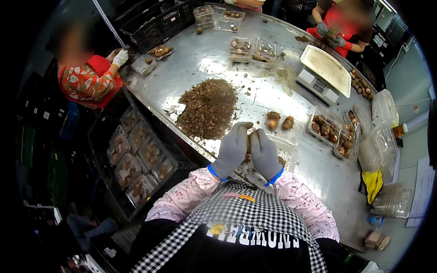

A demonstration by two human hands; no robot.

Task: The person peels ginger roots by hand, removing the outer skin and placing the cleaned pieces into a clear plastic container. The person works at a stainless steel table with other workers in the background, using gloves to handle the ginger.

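Close to the table's near edge, my left hand (232, 149) and my right hand (266, 156), both in grey gloves, meet around a brown taro corm (251, 142). Fingers cover most of the corm. Just beyond them, two small taro corms (288, 123) rest on an open clear plastic clamshell box (293, 136). Part of another corm (282, 161) shows beside my right wrist. To the left of my hands lies a large heap of brown fibrous peelings (208, 107).
A weighing scale (326, 70) stands far right. Boxes of corms (324, 129) and stacked empty clamshells (378, 145) line the right side. A black crate (136, 153) of filled boxes sits left of the table. Co-workers' gloved hands (120, 58) handle things across the table.
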